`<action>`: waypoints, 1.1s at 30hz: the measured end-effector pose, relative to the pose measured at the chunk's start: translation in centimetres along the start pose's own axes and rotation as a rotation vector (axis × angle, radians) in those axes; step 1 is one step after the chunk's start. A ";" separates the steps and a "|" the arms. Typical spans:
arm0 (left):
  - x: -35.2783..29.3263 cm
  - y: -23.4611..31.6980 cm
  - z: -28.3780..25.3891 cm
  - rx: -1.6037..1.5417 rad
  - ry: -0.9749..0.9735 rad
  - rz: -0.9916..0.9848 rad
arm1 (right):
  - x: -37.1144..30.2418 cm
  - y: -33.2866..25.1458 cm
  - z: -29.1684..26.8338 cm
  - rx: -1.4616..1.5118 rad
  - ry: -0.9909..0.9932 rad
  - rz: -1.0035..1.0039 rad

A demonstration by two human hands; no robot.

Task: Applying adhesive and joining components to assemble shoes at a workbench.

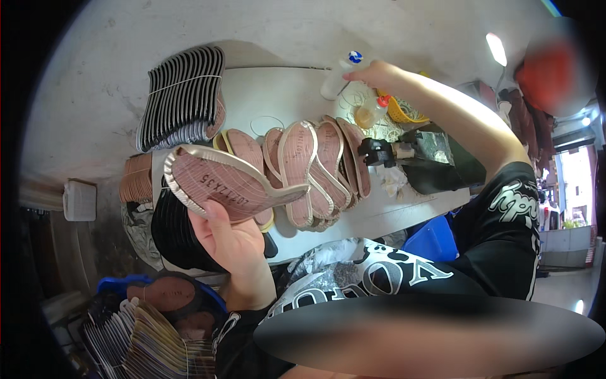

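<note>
Raised over the table's near left, my left hand (230,243) grips a shoe insole (214,180) with a pinkish-brown face and a shiny pale gold, gathered edge. Thumb and fingers close on its lower edge. My right hand (372,76) reaches to the table's far side, its fingers pinched on what looks like a thin dark stick (343,88). Beside those fingertips stands a whitish bottle (334,79) with a blue cap. In mid-table, several similar insoles (297,167) with pale edges stand bunched in a row.
Left of the white table (246,95) rises a tied stack of black-edged insoles (183,95). Farther right are a red-capped bottle (367,116), a yellow basket (404,110), loose rubber bands (356,98) and a black device (377,153). More insole bundles (151,335) fill the lower left. A blue bin (432,240) stands near my lap.
</note>
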State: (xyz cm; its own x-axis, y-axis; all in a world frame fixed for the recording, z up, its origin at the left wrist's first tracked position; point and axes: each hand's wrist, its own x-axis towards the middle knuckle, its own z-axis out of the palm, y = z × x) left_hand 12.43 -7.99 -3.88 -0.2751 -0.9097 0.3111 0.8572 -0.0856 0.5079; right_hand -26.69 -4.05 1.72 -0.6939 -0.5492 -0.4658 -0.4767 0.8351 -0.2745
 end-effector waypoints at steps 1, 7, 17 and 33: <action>0.0 -0.4 -0.6 0.067 0.008 -0.009 | 0.8 0.5 0.6 0.055 0.020 0.005; -0.2 -0.7 2.4 -0.036 0.030 -0.400 | 4.6 1.0 3.0 0.174 0.265 -0.004; -1.1 -0.9 4.3 -0.123 -0.067 -0.643 | -5.3 -5.5 0.9 0.115 0.239 -0.743; -4.9 -2.7 6.1 -0.066 -0.238 -0.645 | -15.9 -8.7 1.3 -0.645 0.420 -1.122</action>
State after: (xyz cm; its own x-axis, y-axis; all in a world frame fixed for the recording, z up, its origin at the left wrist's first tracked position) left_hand 8.75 -0.79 -1.88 -0.8203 -0.5558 0.1349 0.5131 -0.6110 0.6029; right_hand -10.78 -2.53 10.47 0.1751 -0.9823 0.0671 -0.9736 -0.1626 0.1600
